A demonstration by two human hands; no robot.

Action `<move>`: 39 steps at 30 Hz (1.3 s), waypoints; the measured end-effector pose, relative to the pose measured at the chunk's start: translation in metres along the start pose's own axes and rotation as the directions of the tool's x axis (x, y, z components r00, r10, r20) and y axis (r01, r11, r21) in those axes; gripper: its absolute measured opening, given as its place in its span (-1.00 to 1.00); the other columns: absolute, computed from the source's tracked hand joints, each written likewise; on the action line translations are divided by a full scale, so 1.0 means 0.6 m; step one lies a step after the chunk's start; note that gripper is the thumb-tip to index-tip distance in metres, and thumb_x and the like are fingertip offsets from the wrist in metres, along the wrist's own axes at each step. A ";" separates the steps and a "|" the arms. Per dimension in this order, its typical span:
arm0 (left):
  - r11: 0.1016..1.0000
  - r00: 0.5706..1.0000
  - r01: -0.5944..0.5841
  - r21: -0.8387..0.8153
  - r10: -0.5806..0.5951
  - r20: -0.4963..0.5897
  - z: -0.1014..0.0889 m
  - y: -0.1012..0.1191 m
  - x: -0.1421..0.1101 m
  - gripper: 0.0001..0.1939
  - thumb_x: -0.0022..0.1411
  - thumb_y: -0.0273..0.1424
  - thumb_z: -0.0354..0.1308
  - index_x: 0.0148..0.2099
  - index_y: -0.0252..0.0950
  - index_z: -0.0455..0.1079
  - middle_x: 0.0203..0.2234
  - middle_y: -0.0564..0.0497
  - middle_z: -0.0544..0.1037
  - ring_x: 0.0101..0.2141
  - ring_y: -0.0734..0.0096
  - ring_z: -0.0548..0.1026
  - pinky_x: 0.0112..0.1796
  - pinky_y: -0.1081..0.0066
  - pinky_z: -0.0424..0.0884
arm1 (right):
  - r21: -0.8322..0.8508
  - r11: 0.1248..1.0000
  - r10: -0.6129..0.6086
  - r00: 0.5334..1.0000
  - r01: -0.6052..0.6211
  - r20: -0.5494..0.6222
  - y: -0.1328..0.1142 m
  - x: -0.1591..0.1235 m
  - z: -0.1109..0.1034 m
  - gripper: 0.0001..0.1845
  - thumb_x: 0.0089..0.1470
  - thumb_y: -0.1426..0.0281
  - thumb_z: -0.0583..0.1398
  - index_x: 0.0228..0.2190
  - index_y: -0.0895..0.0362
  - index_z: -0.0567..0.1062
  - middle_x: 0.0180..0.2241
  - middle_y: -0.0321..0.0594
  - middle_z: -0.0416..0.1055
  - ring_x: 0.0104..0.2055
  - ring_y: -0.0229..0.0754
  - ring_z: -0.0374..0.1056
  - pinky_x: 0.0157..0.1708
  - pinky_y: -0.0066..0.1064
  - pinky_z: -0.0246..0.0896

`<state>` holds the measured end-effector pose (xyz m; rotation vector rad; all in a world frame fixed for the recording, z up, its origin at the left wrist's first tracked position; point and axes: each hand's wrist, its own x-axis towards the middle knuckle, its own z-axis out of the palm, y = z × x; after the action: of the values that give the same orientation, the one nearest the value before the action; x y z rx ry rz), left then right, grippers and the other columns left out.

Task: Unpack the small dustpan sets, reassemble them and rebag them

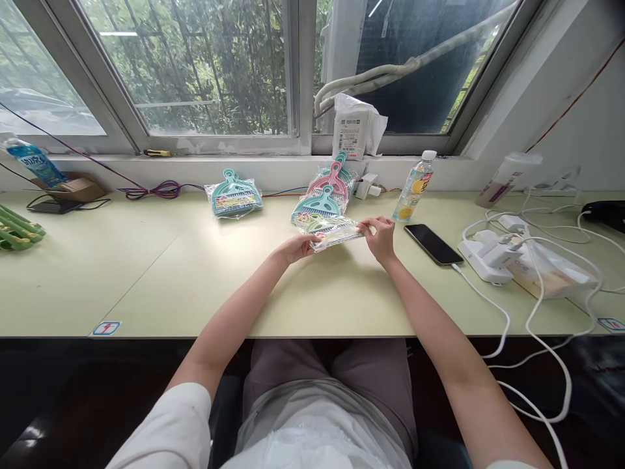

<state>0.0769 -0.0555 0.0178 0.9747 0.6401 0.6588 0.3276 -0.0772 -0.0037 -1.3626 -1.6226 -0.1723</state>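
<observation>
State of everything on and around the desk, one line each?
Held pack, wrapped, gripped by left hand and right hand
Lone teal pack, wrapped, on desk
Piled packs, wrapped, overlapping
Lemon-print bottle, capped, standing
Blue bottle, tilted in carton
Phone, screen dark, cable plugged in
Power strip, plugs in
Yellow cutter, blade unclear

Both hands, left hand [297, 248] and right hand [379, 236], grip a clear-wrapped packet [336, 235] by its ends above the table [205, 280]. Beyond lie wrapped dustpan sets [319, 203]; to the right, a black phone [433, 244].
</observation>
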 end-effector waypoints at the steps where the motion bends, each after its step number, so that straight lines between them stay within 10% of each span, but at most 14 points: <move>1: 1.000 1.000 -0.002 0.010 0.002 -0.004 0.001 -0.001 0.001 -0.68 0.04 -0.62 0.18 -0.10 -0.39 0.38 -0.27 -0.09 0.58 -0.34 0.39 0.59 -0.33 0.53 0.53 | 0.019 1.000 0.015 1.000 -0.015 -0.003 0.001 0.001 0.000 -0.79 0.15 0.26 0.12 -0.40 0.03 0.52 -0.47 -0.24 0.53 -0.23 -0.03 0.36 0.04 -0.08 -0.06; 10: 0.963 0.990 -0.134 0.233 0.142 -0.018 -0.007 0.000 -0.003 -0.31 -0.12 -0.57 0.35 0.11 -0.29 0.27 -0.14 -0.10 0.54 -0.24 0.31 0.56 -0.17 0.30 0.51 | 0.329 0.934 0.155 0.988 -0.138 -0.025 -0.001 0.001 0.007 -0.76 -0.02 0.15 0.26 -0.43 0.07 0.53 -0.11 -0.11 0.36 -0.03 -0.05 0.29 0.00 -0.15 0.20; 20: 0.879 0.956 -0.259 0.400 0.292 -0.022 -0.002 -0.005 -0.003 0.13 -0.14 -0.43 0.38 0.38 -0.03 -0.16 0.08 -0.13 0.41 -0.05 0.12 0.49 -0.10 0.20 0.46 | 0.733 0.364 0.508 0.782 -0.575 0.361 0.013 -0.003 0.025 -0.21 -0.42 0.32 0.46 -0.07 0.03 0.38 -0.41 -0.34 0.52 -0.35 -0.18 0.45 -0.20 -0.23 0.40; 25: 0.710 0.834 -0.526 0.468 0.539 0.119 0.024 -0.018 0.001 0.23 -0.08 -0.18 0.40 0.38 0.10 -0.44 0.26 -0.12 0.15 0.16 0.10 0.29 0.11 0.12 0.25 | 0.772 0.243 0.622 0.705 -0.587 0.340 0.022 0.004 0.018 -0.49 -0.47 0.44 0.47 -0.34 0.12 0.51 -0.43 -0.29 0.53 -0.38 -0.20 0.44 -0.24 -0.29 0.43; 29: 0.402 0.708 -0.591 0.700 0.674 0.210 0.028 -0.025 0.006 0.32 -0.25 -0.02 0.43 0.39 0.11 -0.37 0.34 -0.18 -0.15 0.25 -0.12 0.09 0.10 -0.03 0.24 | 0.821 0.191 0.640 0.702 -0.539 0.312 0.021 0.008 0.008 -0.64 -0.40 0.49 0.43 -0.41 0.14 0.54 -0.39 -0.26 0.55 -0.30 -0.17 0.46 -0.23 -0.32 0.45; 34: 0.038 0.574 -0.502 0.864 0.762 0.300 0.022 -0.038 0.014 -0.42 0.04 -0.10 0.29 0.12 -0.07 0.37 0.30 -0.09 -0.07 0.23 -0.02 0.13 0.13 0.04 0.25 | 0.831 0.150 0.638 0.694 -0.536 0.333 0.018 0.006 0.006 -0.68 -0.36 0.52 0.42 -0.42 0.14 0.54 -0.37 -0.24 0.54 -0.25 -0.15 0.47 -0.19 -0.32 0.45; 39: 0.243 0.519 -0.487 0.839 0.853 0.054 0.016 -0.038 0.023 -0.70 0.26 -0.17 0.09 -0.24 -0.24 0.55 0.15 -0.15 0.24 -0.06 0.22 0.43 -0.34 0.37 0.50 | 0.810 0.187 0.624 0.704 -0.556 0.340 0.009 0.002 0.016 -0.58 -0.40 0.44 0.45 -0.38 0.12 0.51 -0.35 -0.25 0.53 -0.23 -0.13 0.46 -0.20 -0.29 0.42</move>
<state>0.0974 -0.0595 -0.0012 2.0775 0.9035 1.5265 0.3267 -0.0681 -0.0104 -0.9688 -0.7073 1.0059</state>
